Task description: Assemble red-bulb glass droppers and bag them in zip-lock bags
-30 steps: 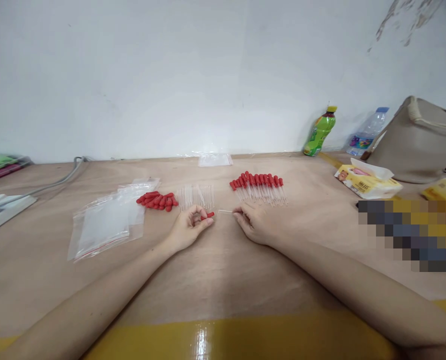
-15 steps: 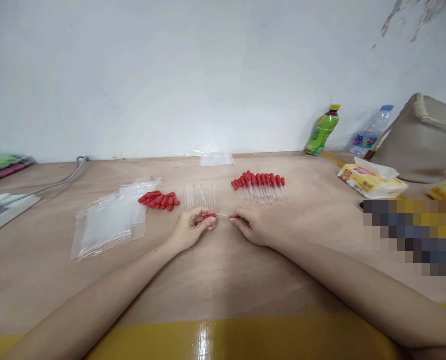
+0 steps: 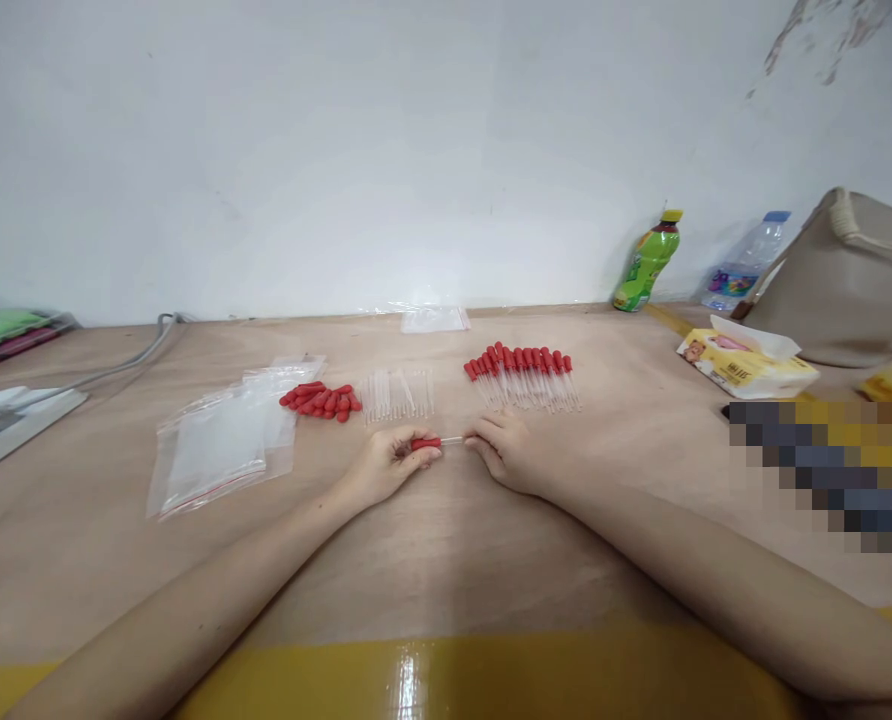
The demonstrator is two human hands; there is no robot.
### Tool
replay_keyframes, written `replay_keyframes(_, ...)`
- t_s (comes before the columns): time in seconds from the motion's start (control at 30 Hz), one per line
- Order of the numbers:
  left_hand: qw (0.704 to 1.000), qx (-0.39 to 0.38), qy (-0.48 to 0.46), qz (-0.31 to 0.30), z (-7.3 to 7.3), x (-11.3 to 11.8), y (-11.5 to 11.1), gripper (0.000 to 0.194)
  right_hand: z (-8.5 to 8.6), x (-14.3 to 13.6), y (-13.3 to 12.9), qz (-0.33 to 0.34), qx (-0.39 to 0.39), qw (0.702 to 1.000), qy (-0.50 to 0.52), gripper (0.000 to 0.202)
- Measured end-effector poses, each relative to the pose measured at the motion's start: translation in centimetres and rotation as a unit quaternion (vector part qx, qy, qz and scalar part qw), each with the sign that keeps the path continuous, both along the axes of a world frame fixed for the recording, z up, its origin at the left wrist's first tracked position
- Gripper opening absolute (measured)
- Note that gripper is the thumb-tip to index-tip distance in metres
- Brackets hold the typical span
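My left hand (image 3: 393, 465) has its grip clamped on a red bulb (image 3: 426, 443), and my right hand (image 3: 507, 455) has its grip clamped on a clear tube (image 3: 452, 440). The tube spans between my hands, one end at the bulb's mouth; I can't tell how deep it sits. Both are low over the tabletop (image 3: 371, 570), in front of me.

For lettering, I look right: the yellow tissue pack (image 3: 746, 365) carries a small cartoon face and dark characters too small for me to read. A white tissue sticks up from its opening. The green bottle (image 3: 647, 265) has a yellow cap, a green label I can't make out and something dark showing at the neck. The clear bottle (image 3: 742, 268) has a blue cap and a blue and purple label, also unreadable, beside a grey bag (image 3: 836, 285).

On my left, clear zip bags (image 3: 217, 440) lie flat and overlapping, a red line along one edge. A clear packet (image 3: 11, 335) at the far left holds green things.

Beyond my left hand are the loose red bulbs (image 3: 320, 400) in a heap, and just beside them a row of loose clear tubes (image 3: 399, 393). Beyond my right hand lie the red-topped droppers (image 3: 521, 372), bulbs toward the wall.
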State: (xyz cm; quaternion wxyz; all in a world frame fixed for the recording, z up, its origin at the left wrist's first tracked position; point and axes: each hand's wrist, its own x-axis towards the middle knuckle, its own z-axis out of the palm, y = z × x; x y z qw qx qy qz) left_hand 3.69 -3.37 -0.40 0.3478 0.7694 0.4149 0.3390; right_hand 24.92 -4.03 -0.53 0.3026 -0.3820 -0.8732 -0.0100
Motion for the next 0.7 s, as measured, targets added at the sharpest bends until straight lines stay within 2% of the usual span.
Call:
replay_keyframes(0.1,0.999,0.032,0.014,-0.004,-0.1,-0.2,0.2,0.017,0.8,0.2,-0.3,-0.010,-0.038,0.999,0.008,0.011)
replay_keyframes(0.2,0.999,0.029,0.016,-0.003,-0.1,-0.2,0.2,0.018,1.2,0.3,-0.5,-0.016,-0.056,0.998,0.000,0.009)
replay_keyframes(0.43,1.000,0.012,0.010,0.008,-0.1,0.1,-0.3,0.019,-0.7,-0.5,-0.3,0.025,-0.056,0.996,0.061,0.015)
replay_keyframes(0.7,1.000,0.022,0.014,-0.002,-0.2,0.1,-0.1,0.019,-0.4,-1.1,-0.6,0.020,-0.078,0.996,0.041,0.019)
